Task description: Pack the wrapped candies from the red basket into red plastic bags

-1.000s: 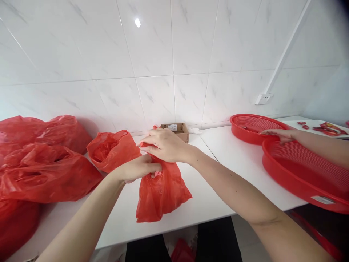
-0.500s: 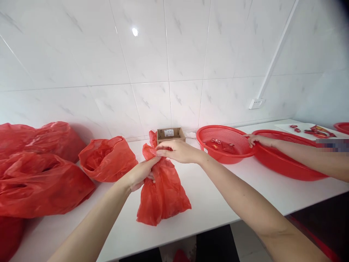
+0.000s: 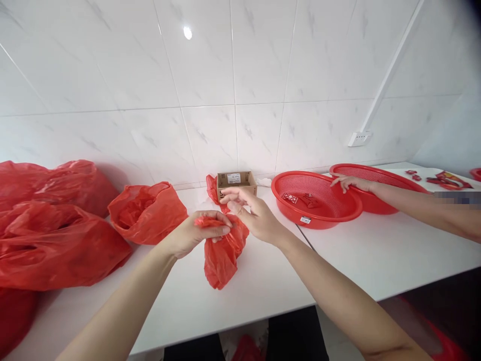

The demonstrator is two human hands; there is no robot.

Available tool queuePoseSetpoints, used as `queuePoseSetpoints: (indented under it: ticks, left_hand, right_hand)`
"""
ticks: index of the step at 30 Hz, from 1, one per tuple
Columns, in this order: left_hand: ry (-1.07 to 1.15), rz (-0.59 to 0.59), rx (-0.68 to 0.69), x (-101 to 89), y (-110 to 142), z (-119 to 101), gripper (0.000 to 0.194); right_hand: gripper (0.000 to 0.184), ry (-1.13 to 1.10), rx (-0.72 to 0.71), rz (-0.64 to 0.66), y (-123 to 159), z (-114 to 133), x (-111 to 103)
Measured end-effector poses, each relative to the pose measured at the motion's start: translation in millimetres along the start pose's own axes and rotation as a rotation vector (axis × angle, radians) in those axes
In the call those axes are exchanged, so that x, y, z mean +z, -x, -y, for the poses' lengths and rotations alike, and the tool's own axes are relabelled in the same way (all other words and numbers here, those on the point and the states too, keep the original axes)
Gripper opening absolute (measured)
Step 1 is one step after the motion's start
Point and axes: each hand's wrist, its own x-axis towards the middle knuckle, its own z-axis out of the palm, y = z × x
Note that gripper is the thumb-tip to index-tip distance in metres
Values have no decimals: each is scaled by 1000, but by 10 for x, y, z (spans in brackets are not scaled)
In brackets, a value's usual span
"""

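A red plastic bag hangs over the middle of the white table, bunched at its top. My left hand is closed round the gathered neck, thumb and fingers pinching the plastic. Just right of it, my right hand is raised with fingers apart and slightly curled, and I see nothing in it. Behind the hands stands a small cardboard box with a white label. A crumpled bit of red plastic lies at the box's left side.
Large filled red bags crowd the left, beside a smaller open red bag. On the right is a red basket with small red packets inside. Another person's hand touches a second red basket behind it.
My right hand has come off the bag and opened. The bag is more bunched and narrower. The other person's basket has shifted back, behind the nearer one.
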Motion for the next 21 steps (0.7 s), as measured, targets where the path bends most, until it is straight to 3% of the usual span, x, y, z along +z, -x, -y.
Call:
queuePoseSetpoints:
  ticks: [2, 5, 9, 13, 15, 18, 21]
  left_hand:
    - [-250, -24, 54, 47, 14, 14, 8]
    - [-571, -201, 180, 111, 3, 84, 18]
    - [-655, -427, 331, 160, -38, 239, 20]
    - [-711, -507, 514, 174, -29, 356, 27]
    - [-746, -486, 532, 168, -4, 401, 33]
    - [-773, -426, 512, 145, 58, 501, 36]
    - [-787, -481, 406, 99, 188, 680, 32]
  right_hand:
    - [36, -89, 126, 70, -46, -187, 46]
    - [40, -184, 247, 107, -22, -358, 161]
    - [36, -452, 312, 92, 63, -417, 235]
    - [31, -674, 409, 254, 110, -435, 163]
    - [31, -600, 405, 260, 135, -427, 132]
    - [29, -452, 284, 161, 170, -413, 107]
    - [27, -213, 238, 40, 181, -512, 42]
